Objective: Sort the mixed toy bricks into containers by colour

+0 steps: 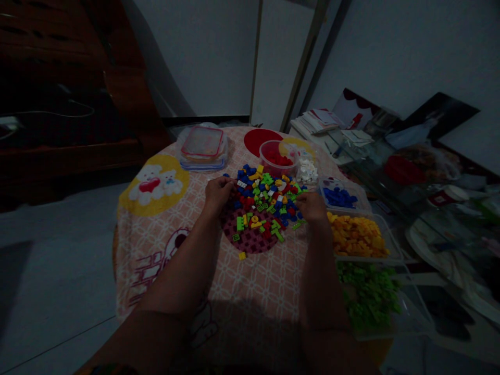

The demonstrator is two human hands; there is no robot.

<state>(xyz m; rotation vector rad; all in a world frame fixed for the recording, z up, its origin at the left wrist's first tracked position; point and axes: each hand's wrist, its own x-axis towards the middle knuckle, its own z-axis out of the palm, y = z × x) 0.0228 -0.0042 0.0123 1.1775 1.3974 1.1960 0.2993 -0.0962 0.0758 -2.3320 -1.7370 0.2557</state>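
A mixed pile of toy building bricks (269, 192) in red, blue, green, yellow and white lies in the middle of the cloth-covered round table. At the pile's left edge is my left hand (219, 195), its fingers curled together beside blue and red bricks. My right hand (312, 207) is at the right edge, thumb and fingers drawn in close to blue and green bricks. Whatever either hand has between its fingertips is too small and dark to make out. In front of the pile lies a loose yellow brick (242, 255).
Right of the pile stand clear boxes of blue bricks (339, 198), yellow bricks (357, 237) and green bricks (369, 297). Behind it are a round tub (265, 165) with red bricks and a heap of white bricks (307, 171). Lidded containers (203, 148) sit at the back left.
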